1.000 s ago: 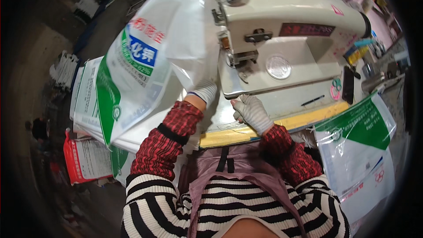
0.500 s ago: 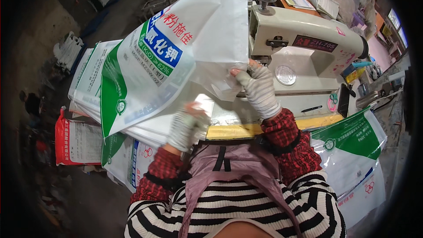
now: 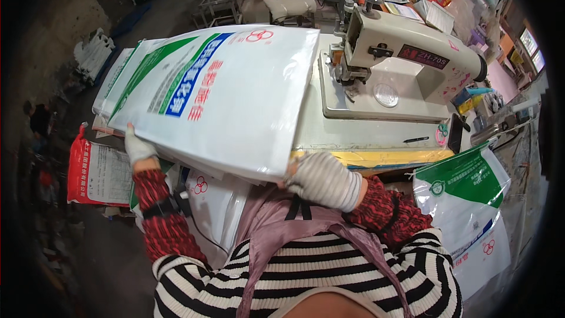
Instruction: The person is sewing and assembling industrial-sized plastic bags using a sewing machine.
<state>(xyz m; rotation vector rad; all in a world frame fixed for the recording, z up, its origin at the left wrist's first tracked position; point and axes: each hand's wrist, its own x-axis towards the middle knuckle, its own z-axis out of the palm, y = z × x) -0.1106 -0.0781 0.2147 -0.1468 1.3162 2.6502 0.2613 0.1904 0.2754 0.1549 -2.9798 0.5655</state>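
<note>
A large white sack (image 3: 247, 106) with green, blue and red print lies nearly flat, slightly slanted, over a stack of similar sacks (image 3: 109, 91) left of the sewing machine. My left hand (image 3: 141, 148), in a pale glove with bare fingertips, grips the sack's near edge toward its left end; the fingers under the edge are hidden. At the near right corner, my right hand (image 3: 326, 181), in a striped white glove, is closed on the sack. The white sewing machine (image 3: 406, 47) stands on the table to the right, apart from both hands.
Scissors (image 3: 441, 134), a black pen (image 3: 415, 139) and a phone (image 3: 455, 132) lie on the table (image 3: 353, 132). More printed sacks (image 3: 462, 182) hang at the right. A red and white bag (image 3: 100, 171) is at the lower left. A padded stool (image 3: 290, 6) stands behind.
The sack, held up beside the sewing machine before, has come down flat onto the stack at the left. My left hand moved left to its edge; my right hand came down to its near corner.
</note>
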